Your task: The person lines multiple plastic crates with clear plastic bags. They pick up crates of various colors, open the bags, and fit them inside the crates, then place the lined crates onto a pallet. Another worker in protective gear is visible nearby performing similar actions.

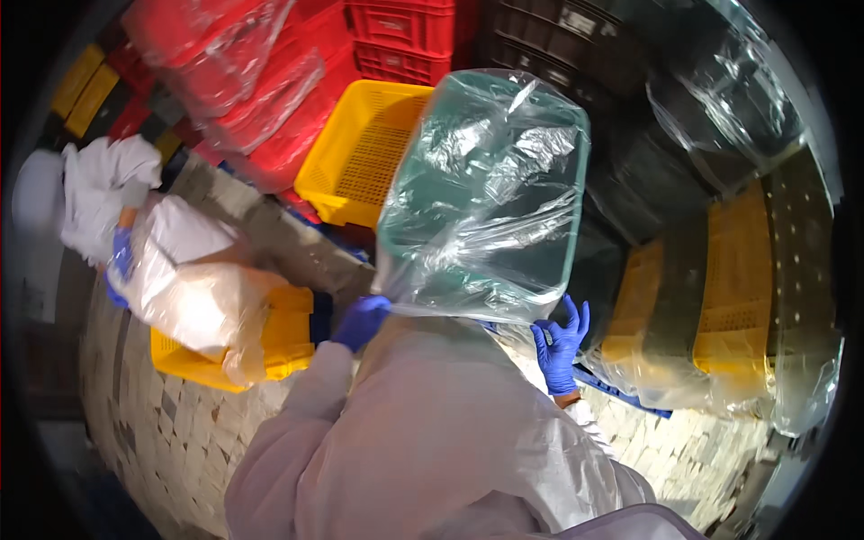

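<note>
A green plastic crate lies before me under a clear plastic bag, which covers its whole visible side. My left hand, in a blue glove, grips the bag's near left edge. At the near right corner my right hand, also gloved in blue, pinches the bag's edge between thumb and forefinger, the other fingers spread. Behind the green crate, to the left, a yellow perforated crate shows its open inside.
Red crates in plastic film are stacked behind; dark crates stand beside them. Yellow and dark wrapped crates rise at right. At left, a co-worker in white handles plastic film over another yellow crate above the tiled floor.
</note>
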Demonstrator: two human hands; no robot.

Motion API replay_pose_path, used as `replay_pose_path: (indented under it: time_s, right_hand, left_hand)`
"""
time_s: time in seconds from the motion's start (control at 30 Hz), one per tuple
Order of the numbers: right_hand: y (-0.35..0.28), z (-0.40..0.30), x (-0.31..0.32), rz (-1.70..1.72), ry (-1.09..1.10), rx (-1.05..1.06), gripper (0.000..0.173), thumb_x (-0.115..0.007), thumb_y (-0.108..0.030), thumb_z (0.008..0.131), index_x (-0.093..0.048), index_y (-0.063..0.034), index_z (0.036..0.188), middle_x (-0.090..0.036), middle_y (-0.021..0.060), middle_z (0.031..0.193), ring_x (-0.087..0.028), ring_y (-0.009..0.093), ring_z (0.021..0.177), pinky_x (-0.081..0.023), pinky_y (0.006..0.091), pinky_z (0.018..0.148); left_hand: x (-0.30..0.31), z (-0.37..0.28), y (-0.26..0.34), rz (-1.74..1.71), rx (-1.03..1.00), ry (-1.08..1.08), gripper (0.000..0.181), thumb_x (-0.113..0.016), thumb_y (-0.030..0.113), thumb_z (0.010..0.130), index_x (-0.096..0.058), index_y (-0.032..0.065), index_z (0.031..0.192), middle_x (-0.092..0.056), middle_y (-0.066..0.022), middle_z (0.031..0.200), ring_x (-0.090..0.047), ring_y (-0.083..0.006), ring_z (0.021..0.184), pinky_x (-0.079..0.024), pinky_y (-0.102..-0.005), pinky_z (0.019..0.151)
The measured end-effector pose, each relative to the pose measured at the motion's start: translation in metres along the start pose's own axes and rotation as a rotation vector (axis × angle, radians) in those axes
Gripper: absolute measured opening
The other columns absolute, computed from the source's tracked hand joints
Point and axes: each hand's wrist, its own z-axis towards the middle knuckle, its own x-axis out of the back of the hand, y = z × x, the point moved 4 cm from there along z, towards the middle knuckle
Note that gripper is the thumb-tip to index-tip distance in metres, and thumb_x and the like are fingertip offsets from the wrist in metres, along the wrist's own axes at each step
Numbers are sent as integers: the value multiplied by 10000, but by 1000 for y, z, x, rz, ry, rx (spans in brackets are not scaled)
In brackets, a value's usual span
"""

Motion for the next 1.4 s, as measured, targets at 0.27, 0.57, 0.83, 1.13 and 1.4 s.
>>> replay_pose_path:
  time_s: [0.27,0.57,0.83,1.13,1.4]
  right_hand:
    - [100,-79,-52,-44,-262,-200,124,-754,-254,723,-704,-161,788,-588,177,1166,-389,366,1253,-214,480,1085]
    - [136,-100,-72,233,-523,-454,138,-725,-189,732,-697,-63,779,-662,98,842,-592,288,867,-432,357,831]
    - [134,-125,-32,632,-206,-1125,108,-699,-25,775,-690,-18,882,-613,117,1102,-534,206,1112,-419,336,954]
    - [84,88,15,779,104,-943,499,-620,-207,899,-462,-26,1336,-542,100,1274,-518,179,1137,-421,302,950]
    - [77,137,-45,435,-146,-934,476,-701,-180,762,-557,12,1173,-640,177,1036,-631,274,951,-481,356,820]
  left_hand:
    - [120,119,58,-49,-1,680,650,-676,132,743,-424,70,1339,-477,-200,1299,-404,-366,1235,-315,-428,1065]
    - [25,353,154,502,-105,-72,1144,-779,520,631,-79,275,1503,-51,-220,1537,-26,-466,1404,-84,-676,1063]
    - [-160,364,13,962,179,-633,548,-407,334,965,-193,393,1466,-81,-98,1563,-128,-400,1409,-161,-687,1031]
    - [-28,447,97,356,-179,-804,643,-741,329,726,-543,15,1251,-545,-213,1263,-521,-358,1176,-431,-411,970]
    - [72,305,-35,-347,215,-247,522,-643,69,788,-483,-3,1280,-617,-126,1118,-599,-266,995,-475,-355,861]
